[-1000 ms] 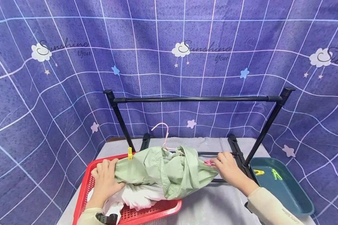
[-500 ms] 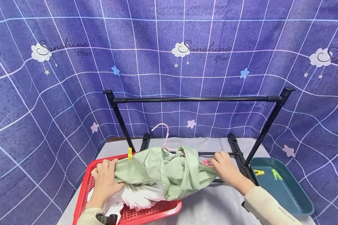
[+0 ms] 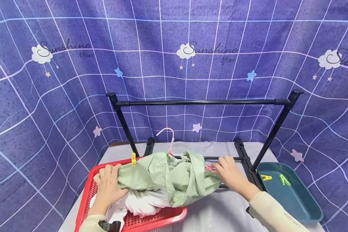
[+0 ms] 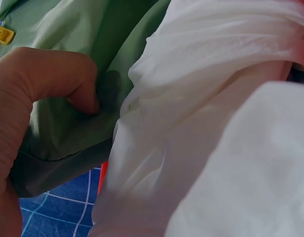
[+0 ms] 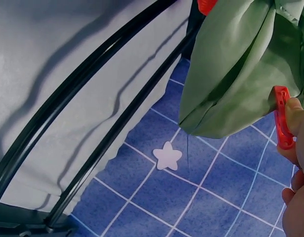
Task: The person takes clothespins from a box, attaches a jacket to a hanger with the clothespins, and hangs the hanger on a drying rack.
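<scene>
A light green garment (image 3: 182, 183) hangs bunched on a pink hanger (image 3: 172, 141), whose hook points up. My left hand (image 3: 108, 183) grips the garment's left end; in the left wrist view the thumb (image 4: 67, 74) bends over the green cloth (image 4: 117, 54). Just beside that hand, a yellow clothespin (image 3: 133, 159) is clipped to the upper edge. At the right end, my right hand (image 3: 232, 174) pinches a pink clothespin (image 3: 209, 167) by its handles, its nose at the garment's upper edge. The same clothespin (image 5: 281, 111) looks red against the green cloth in the right wrist view.
A red basket (image 3: 88, 187) holding white cloth (image 3: 146, 203) sits under the garment at left. Behind stands a black rack with a top bar (image 3: 203, 102). To the right, a dark teal tray (image 3: 300, 199) holds a yellow clothespin (image 3: 266, 177) and a green clothespin (image 3: 285, 179).
My right hand has slid a little to the left along the garment's upper edge, bringing the pink clothespin with it. The left hand and the yellow clothespin stay in place.
</scene>
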`<state>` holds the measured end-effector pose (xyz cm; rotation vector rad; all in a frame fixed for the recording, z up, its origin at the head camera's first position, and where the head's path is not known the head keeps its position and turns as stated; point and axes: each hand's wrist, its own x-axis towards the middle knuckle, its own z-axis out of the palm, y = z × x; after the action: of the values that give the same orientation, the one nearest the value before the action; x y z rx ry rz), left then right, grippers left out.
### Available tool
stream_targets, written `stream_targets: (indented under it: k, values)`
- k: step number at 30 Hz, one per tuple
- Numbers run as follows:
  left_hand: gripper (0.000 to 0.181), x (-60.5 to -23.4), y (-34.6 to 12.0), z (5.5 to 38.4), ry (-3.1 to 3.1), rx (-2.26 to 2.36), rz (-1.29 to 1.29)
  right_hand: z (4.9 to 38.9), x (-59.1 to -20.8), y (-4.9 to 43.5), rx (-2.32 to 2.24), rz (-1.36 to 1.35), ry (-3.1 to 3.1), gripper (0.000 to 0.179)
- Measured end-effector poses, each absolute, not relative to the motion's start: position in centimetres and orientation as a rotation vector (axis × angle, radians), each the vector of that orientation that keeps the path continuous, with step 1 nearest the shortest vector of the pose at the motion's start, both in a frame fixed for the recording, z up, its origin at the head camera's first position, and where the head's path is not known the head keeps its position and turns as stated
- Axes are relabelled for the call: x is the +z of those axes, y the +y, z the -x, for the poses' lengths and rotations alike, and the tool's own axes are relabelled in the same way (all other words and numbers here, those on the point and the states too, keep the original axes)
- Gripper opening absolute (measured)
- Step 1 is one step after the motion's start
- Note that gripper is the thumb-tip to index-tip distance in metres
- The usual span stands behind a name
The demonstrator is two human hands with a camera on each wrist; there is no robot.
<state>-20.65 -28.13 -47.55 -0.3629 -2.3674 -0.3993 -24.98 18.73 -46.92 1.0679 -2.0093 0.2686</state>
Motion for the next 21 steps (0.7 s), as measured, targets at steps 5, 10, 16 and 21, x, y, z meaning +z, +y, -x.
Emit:
stream_targets:
  k: [5, 10, 16, 21]
  values:
    - [0.096, -47.66, -28.15, 20.64, -2.365, -0.399, 0.361, 24.9, -46.84, 18.65, 0.245, -1.048, -2.041, 0.027]
    - [0.095, -47.68, -28.09, 20.64, -2.362, -0.406, 0.367, 24.91, -46.81, 18.53, 0.248, -1.042, -2.046, 0.028]
    - [0.094, -47.65, -28.04, 20.6, -2.355, -0.404, 0.369, 24.89, -46.77, 18.43, 0.255, -1.038, -2.047, 0.03]
    - [0.094, -47.62, -28.09, 20.63, -2.355, -0.41, 0.362, 24.94, -46.73, 18.31, 0.255, -1.023, -2.044, 0.038]
